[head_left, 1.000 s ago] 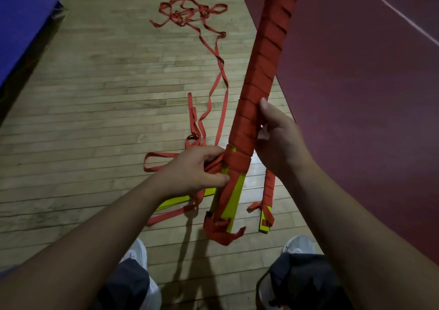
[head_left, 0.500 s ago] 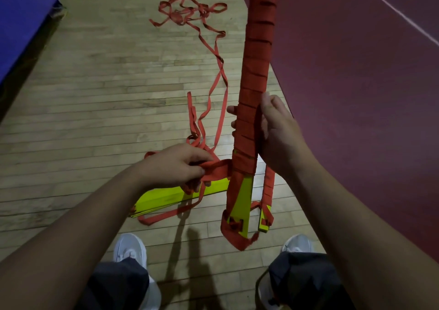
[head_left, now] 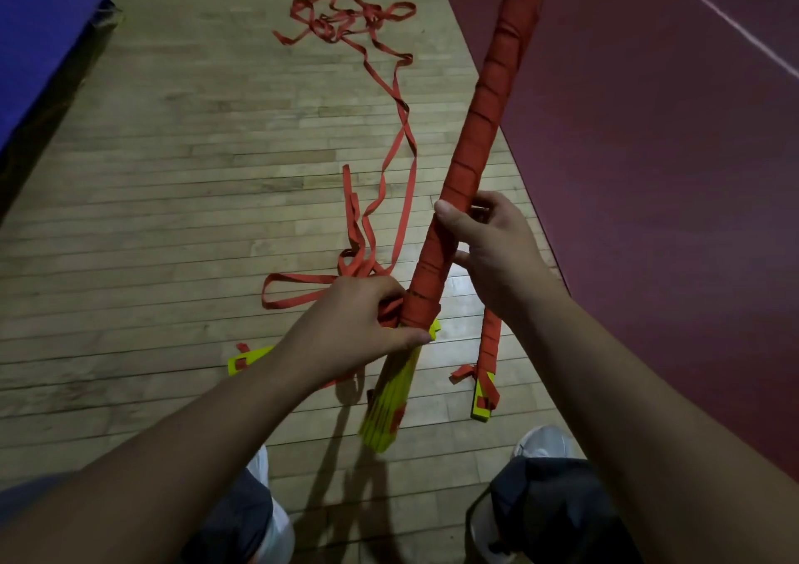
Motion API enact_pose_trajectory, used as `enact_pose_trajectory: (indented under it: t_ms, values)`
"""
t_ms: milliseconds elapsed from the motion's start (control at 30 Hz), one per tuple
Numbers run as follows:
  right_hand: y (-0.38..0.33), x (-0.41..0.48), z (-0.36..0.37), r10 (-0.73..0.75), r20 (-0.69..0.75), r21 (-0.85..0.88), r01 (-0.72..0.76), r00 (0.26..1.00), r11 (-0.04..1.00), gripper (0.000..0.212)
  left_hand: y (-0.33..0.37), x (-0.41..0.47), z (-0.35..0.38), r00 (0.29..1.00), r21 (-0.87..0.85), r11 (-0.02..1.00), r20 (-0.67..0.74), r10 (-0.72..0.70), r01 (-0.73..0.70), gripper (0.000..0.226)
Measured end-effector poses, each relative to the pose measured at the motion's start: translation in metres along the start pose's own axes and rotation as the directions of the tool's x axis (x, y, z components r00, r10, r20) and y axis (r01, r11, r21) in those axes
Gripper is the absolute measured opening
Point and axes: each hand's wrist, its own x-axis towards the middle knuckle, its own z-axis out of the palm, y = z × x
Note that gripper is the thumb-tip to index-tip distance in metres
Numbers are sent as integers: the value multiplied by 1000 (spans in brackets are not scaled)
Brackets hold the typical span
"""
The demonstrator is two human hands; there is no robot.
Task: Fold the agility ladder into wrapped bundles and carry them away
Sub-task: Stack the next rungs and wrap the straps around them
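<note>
I hold a long bundle (head_left: 480,131) of yellow ladder rungs wound in red strap, tilted up to the right. My right hand (head_left: 497,248) grips its middle, thumb across the front. My left hand (head_left: 363,321) pinches the red strap at the lower end of the winding, where bare yellow rung ends (head_left: 389,412) stick out below. Loose red strap (head_left: 389,140) trails from my left hand across the wooden floor to a tangle (head_left: 346,19) further off.
A second wrapped bundle (head_left: 488,369) lies on the floor under my right wrist. Another yellow rung (head_left: 248,358) lies left of my left forearm. A blue mat (head_left: 39,23) sits at far left, dark red flooring (head_left: 648,174) on the right. My white shoes (head_left: 544,440) show below.
The bundle has tipped from upright to leaning right, so its yellow top end now shows. My left hand moved in close against the bundle's lower end with the strap.
</note>
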Motion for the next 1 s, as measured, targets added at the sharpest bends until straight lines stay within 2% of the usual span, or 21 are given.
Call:
enact_pose_trajectory:
  t_ms: [67,133,200,267,367,433,567,667,733,800,900,1000]
  values:
    - [0,-1,0,-16,-13,-78,15,1000,997,49,1,0,0,1000,-42,999,-7,23,-23,17]
    - [-3,-1,-1,-41,-15,-70,40,999,997,43,-3,1,-3,999,-141,989,8,53,-52,15]
    - [-9,-2,-3,7,2,130,-7,1000,991,36,-7,4,-9,996,-293,955,50,71,-53,36]
    - [-13,-2,-4,113,84,398,-137,990,907,44,-10,4,-14,992,-451,892,99,82,-29,49]
    - [-14,-6,2,179,269,564,-305,946,767,62,-10,5,-17,983,-566,824,155,102,3,45]
    - [-14,-9,4,151,337,577,-330,929,747,69,-6,6,-17,975,-549,836,183,122,-2,41]
    - [-20,-9,0,146,322,574,-315,936,756,58,-4,8,-21,951,-440,897,289,111,29,43]
    - [-19,-7,-3,117,275,518,-250,954,818,59,-8,9,-27,930,-192,981,358,77,-7,50]
    - [-18,-5,-7,67,229,452,-167,971,876,54,-12,10,-31,930,-126,992,364,55,-9,30]
    - [-17,-4,-9,13,198,400,-93,980,912,44,-15,9,-34,938,-152,988,344,51,2,14]
    - [-16,-5,-9,-25,160,351,-33,987,936,35,-16,6,-34,933,-171,983,359,-3,69,28]
    - [-15,-4,-7,-26,126,302,-13,992,953,28,-14,7,-32,934,-108,992,358,-25,68,40]
